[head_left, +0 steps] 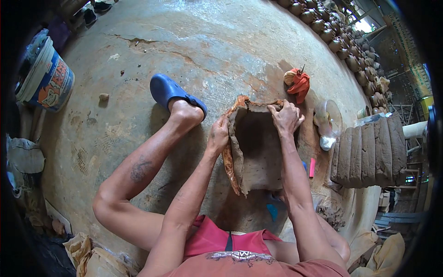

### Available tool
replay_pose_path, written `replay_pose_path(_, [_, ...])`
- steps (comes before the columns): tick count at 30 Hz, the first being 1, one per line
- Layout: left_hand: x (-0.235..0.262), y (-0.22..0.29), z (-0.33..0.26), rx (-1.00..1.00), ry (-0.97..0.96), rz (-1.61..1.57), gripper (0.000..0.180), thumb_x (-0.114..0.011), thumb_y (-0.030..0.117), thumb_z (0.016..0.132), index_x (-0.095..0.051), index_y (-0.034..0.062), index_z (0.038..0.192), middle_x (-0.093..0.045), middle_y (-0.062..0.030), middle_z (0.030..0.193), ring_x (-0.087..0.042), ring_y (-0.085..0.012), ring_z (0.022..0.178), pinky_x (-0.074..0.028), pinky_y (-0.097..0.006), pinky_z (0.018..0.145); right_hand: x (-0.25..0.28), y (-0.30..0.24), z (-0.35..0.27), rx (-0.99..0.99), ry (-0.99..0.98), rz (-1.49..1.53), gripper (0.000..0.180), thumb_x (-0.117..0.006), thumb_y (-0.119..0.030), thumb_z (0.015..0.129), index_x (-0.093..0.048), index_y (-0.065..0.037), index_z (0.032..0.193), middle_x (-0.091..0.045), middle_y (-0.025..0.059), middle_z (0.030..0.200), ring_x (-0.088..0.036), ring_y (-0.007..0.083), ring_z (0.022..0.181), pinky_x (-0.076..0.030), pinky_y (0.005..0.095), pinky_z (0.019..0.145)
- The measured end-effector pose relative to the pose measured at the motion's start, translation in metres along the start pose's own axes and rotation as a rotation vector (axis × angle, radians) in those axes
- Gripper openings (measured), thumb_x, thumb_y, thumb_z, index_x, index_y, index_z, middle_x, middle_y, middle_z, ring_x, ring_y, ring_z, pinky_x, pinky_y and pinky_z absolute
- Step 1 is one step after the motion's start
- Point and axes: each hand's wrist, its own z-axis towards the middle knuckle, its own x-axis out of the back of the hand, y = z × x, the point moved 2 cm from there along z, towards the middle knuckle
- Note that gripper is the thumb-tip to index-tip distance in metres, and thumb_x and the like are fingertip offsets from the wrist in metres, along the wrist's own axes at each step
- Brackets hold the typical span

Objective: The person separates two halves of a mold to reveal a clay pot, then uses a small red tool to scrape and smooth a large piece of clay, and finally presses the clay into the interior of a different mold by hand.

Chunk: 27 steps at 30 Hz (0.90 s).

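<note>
Between my legs stands a hollow form of wet grey-brown clay (235, 147) with a rough, orange-brown outer shell, its cavity facing up toward me. Its edges are uneven and torn, lowest at the near left. My left hand (219, 135) is closed on the left wall, fingers partly hidden behind it. My right hand (286, 117) grips the far right rim, its thumb and fingers bent over the edge. The right forearm covers much of the form's right wall.
A red cloth bundle (301, 85), a clear bowl (330, 115) and a pink strip (312, 167) lie to the right, beside stacked clay slabs (369, 152). A teal scrap (272, 212) is near my lap. Round clay pots (327, 35) line the far right; a bucket (53, 78) stands left.
</note>
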Motion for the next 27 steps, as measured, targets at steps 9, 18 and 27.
replay_pose_path(9, [0.0,-0.005,-0.001,-0.006,0.013,0.039,0.044,-0.04,0.022,0.114,-0.055,-0.003,0.147,-0.063,-0.0139,0.143,-0.057,-0.0203,0.132,-0.041,-0.032,0.114,-0.01,0.002,-0.002,0.116,0.343,-0.017,0.051,-0.079,-0.051,0.085,-0.075,-0.007,0.11,-0.075,0.0066,0.112,-0.063,0.0286,0.122,-0.036,0.0659,0.112])
replay_pose_path(18, [-0.005,0.007,-0.007,0.001,0.015,-0.029,0.043,-0.041,0.022,0.114,-0.055,-0.0028,0.147,-0.063,-0.0122,0.142,-0.057,-0.0182,0.131,-0.041,-0.031,0.113,-0.008,0.037,0.024,0.156,0.256,0.292,0.025,-0.072,-0.025,0.095,-0.073,-0.004,0.107,-0.074,0.0176,0.108,-0.073,0.0317,0.096,-0.055,0.0462,0.092])
replay_pose_path(27, [0.004,-0.005,-0.004,0.042,0.031,-0.014,0.043,-0.042,0.022,0.114,-0.056,-0.0035,0.145,-0.062,-0.0132,0.143,-0.056,-0.018,0.132,-0.04,-0.031,0.114,0.036,0.0,-0.014,0.449,-0.11,0.268,0.042,-0.066,-0.027,0.096,-0.068,-0.014,0.136,-0.074,0.0248,0.091,-0.075,0.0413,0.082,-0.06,0.0488,0.077])
